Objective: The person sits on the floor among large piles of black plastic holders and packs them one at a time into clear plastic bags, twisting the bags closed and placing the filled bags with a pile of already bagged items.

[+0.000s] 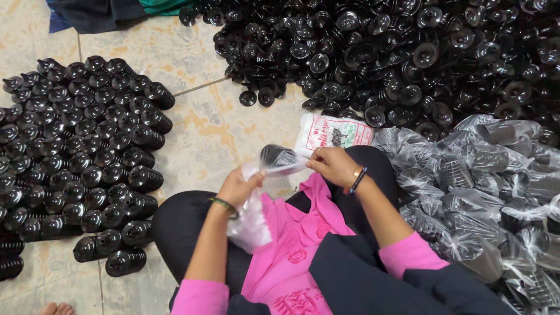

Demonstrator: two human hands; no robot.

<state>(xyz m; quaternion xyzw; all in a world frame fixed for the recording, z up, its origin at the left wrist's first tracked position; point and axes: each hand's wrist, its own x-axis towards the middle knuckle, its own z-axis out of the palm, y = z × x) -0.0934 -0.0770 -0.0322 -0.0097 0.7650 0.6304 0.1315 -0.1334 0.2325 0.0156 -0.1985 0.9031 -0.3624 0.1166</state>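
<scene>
My left hand [237, 188] and my right hand [332, 165] hold between them a clear plastic bag [280, 165] with a black ribbed plastic part [275, 156] partly inside it. The left hand pinches the bag's left edge and also grips a bunch of loose clear bags [251, 224] that hangs over my lap. The right hand pinches the bag's right edge. I sit on the floor in pink clothing with a dark cloth across my legs.
A heap of loose black parts [379, 52] fills the far floor. Neatly stacked black parts [81, 151] lie at the left. Bagged parts [496, 186] pile up at the right. A white printed packet [332, 131] lies just beyond my hands. Tiled floor [198, 134] shows between.
</scene>
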